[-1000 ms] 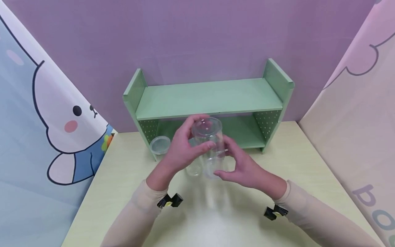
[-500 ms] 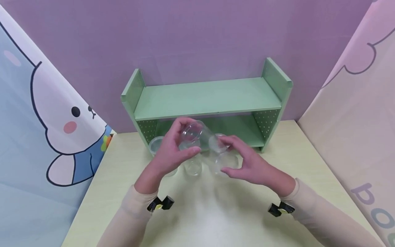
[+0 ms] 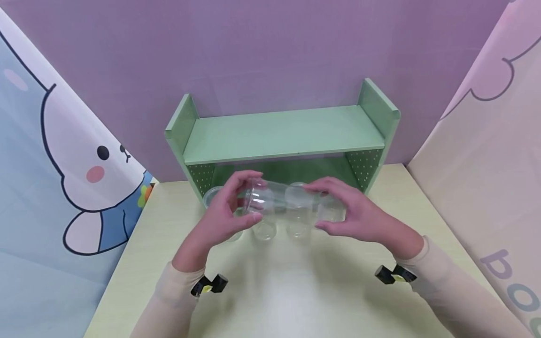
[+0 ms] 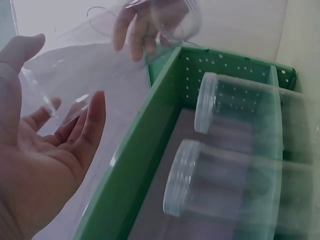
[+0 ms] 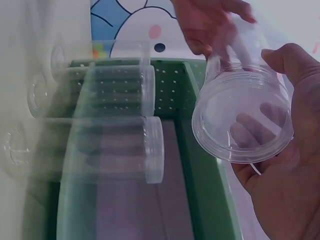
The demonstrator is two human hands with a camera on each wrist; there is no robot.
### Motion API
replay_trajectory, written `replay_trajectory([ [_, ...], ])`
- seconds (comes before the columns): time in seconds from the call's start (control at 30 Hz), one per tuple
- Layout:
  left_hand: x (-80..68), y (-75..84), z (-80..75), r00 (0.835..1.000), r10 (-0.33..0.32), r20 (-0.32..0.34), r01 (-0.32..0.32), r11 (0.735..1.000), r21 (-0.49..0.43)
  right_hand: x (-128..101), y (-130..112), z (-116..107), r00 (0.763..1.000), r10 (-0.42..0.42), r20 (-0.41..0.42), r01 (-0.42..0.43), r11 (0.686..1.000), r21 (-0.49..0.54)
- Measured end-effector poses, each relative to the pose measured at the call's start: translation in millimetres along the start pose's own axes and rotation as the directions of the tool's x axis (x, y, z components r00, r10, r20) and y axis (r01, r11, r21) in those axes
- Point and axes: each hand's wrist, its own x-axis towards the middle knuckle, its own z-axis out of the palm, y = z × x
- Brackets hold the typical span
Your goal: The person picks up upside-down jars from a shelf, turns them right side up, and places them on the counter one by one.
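Purple wall [image 3: 270, 47] fills the far side, with a cartoon bunny curtain [image 3: 63, 155] on the left and a pale pink curtain [image 3: 486, 150] on the right. On the light yellow table [image 3: 296, 291] stands a small green shelf [image 3: 283, 136] with two levels. Going from left to right, a clear tub with a lid [image 3: 210, 196] sits on the table by the shelf's left leg, partly hidden behind the left hand [image 3: 221, 218]. That hand has its fingers curled around the left end of a clear plastic jar [image 3: 291, 201], thumb near and fingers on the far side. The jar lies sideways in the air, just above the table and in front of the shelf's lower level. Under it, two more clear jars [image 3: 265, 230] stand on the table, side by side (they are hard to see because they are see-through). The right hand [image 3: 359, 218] holds the jar's right end, with fingers bent over the top and thumb below. In the right wrist view the jar's round open mouth [image 5: 242, 117] rests against the palm and fingers of the right hand. Both arms wear light beige sleeves [image 3: 456, 300].
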Motion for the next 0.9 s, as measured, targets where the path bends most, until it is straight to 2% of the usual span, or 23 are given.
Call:
replay_trajectory([
  [0.33,-13.9,-11.7,-6.2,0.994,-0.1,0.049,0.095,0.99,0.102,1.4,1.4,-7.4,0.999,-0.026,0.033,0.026,1.0,-0.01],
  [0.47,-18.2,-15.9,-8.1,0.988,-0.141,0.061,0.133,0.985,0.111,2.4,-0.9,-8.5,0.999,-0.013,0.039,0.013,1.0,-0.007],
  [0.63,-21.6,-19.9,-8.6,0.988,-0.139,0.06,0.134,0.988,0.071,2.9,-2.5,-6.6,1.0,-0.003,0.029,0.003,1.0,0.012],
  [0.9,-23.1,-26.4,-9.8,0.994,-0.105,0.035,0.106,0.994,-0.03,2.9,2.0,-3.3,0.999,-0.043,-0.023,0.043,0.999,0.011],
])
